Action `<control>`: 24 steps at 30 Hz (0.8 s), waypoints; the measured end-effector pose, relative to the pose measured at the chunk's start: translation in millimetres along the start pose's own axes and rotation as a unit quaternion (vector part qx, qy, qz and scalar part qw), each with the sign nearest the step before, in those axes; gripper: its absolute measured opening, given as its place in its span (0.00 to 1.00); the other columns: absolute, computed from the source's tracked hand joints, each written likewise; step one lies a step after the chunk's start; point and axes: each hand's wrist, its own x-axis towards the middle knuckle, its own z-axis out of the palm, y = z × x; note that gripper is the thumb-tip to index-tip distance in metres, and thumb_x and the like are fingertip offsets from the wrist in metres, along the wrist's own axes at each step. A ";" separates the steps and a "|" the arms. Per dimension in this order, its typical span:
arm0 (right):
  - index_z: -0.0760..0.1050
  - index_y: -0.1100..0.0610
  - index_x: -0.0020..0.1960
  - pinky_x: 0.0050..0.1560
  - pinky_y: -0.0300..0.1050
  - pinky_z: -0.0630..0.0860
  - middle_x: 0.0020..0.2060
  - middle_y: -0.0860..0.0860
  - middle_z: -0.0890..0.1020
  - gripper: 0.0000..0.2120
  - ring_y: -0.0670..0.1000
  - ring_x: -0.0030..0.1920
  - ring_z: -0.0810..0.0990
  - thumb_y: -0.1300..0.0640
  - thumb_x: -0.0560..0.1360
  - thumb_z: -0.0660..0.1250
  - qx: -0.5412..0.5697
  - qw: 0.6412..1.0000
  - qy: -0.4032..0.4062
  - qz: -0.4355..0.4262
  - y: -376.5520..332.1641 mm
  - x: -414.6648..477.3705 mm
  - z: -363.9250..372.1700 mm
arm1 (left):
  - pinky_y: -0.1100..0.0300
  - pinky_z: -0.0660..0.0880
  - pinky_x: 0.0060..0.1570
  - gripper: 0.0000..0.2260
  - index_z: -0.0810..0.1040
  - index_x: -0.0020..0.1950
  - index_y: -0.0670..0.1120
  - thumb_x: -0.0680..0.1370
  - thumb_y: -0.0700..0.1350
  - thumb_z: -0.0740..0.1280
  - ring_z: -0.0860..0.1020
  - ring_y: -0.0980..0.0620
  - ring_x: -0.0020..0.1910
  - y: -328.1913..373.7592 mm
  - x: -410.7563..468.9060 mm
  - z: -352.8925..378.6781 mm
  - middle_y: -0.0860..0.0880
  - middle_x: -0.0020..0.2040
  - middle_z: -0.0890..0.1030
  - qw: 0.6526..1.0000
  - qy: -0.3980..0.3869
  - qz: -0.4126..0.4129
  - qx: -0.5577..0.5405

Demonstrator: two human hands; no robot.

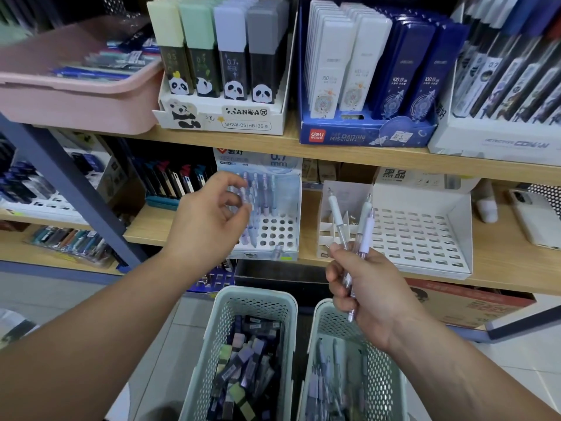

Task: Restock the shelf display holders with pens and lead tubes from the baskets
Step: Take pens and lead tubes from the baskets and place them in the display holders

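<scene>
Shop shelving, two wooden tiers, seen from above the hands. The right hand (pixel 367 290) has fingers and thumb clamped round three pens (pixel 346 229) with white and lilac grips, fanned with pointed ends up, in front of a small divided white box (pixel 326 226) on the lower shelf (pixel 501 268). The left hand (pixel 206 220) is raised before the round-hole pen holder (pixel 277 230), fingers loosely curled close to the pens standing in its back rows. That area is blurred, so whether it pinches one cannot be told. Right of the divided box sits a white slotted display tray (pixel 419 238). Below the hands are two pale green perforated baskets, side by side. The left basket (pixel 226 323) holds lead tubes (pixel 249 357) in a loose heap. The right basket (pixel 323 317) holds loose pens (pixel 328 387). The upper shelf (pixel 334 153) carries a pink bin (pixel 76 98), a panda lead-tube display (pixel 224 117) and a blue display box (pixel 364 136). At the far right of the lower shelf a white phone (pixel 534 220) lies flat.
</scene>
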 end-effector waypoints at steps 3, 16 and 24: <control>0.72 0.55 0.49 0.21 0.39 0.61 0.30 0.54 0.76 0.06 0.48 0.25 0.68 0.55 0.81 0.69 -0.002 1.000 0.002 -0.001 1.0 0.6 0.3 | 0.51 0.81 0.38 0.13 0.72 0.56 0.61 0.79 0.44 0.70 0.83 0.50 0.32 -5.0 -0.6 0.9 0.60 0.43 0.82 0.999 -0.002 0.003 0.037; 0.73 0.57 0.54 0.21 0.39 0.62 0.30 0.53 0.76 0.08 0.48 0.25 0.68 0.55 0.80 0.69 0.000 1.000 -0.008 0.008 0.4 -0.1 -2.1 | 0.47 0.81 0.38 0.15 0.83 0.59 0.43 0.73 0.38 0.75 0.83 0.41 0.42 -9.6 -4.2 12.0 0.44 0.50 0.84 0.953 -0.007 0.150 0.262; 0.77 0.61 0.56 0.21 0.38 0.61 0.31 0.54 0.76 0.11 0.47 0.25 0.68 0.54 0.80 0.69 0.009 0.997 -0.069 0.018 -3.5 -8.7 0.3 | 0.52 0.77 0.28 0.16 0.84 0.60 0.41 0.73 0.45 0.76 0.81 0.39 0.36 -4.4 -3.4 12.8 0.43 0.47 0.81 0.918 -0.001 0.148 0.367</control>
